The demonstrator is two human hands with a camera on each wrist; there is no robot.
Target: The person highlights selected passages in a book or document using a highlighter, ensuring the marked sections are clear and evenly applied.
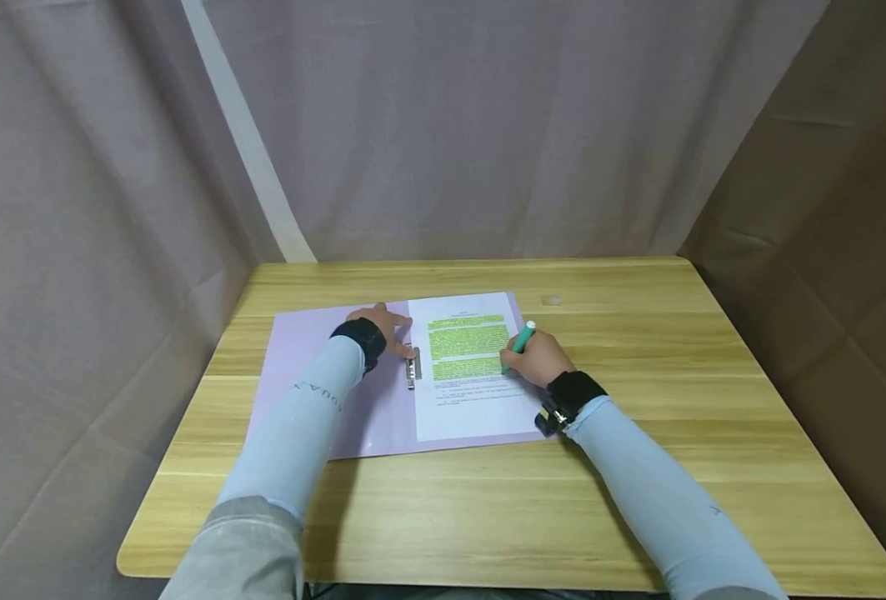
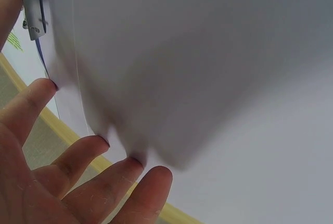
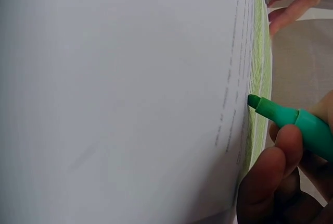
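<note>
Fingers [image 3: 270, 174] of the right hand [image 1: 536, 358] pinch a green marker [image 1: 521, 340] over a highlighted page [image 1: 473, 367]; left hand [image 1: 382, 327] spreads flat on a lilac folder [image 1: 300, 367], wooden table [image 1: 638, 467], curtained room.

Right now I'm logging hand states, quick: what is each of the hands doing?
Left hand: open, fingers resting on the folder by its clip.
Right hand: holding the green highlighter.

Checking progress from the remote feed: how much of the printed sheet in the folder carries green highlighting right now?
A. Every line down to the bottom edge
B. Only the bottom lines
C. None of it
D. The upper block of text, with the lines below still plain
D: on the sheet, green covers the upper text block, the lower lines are plain, and the highlighter in the right hand sits at the block's lower edge.
</note>
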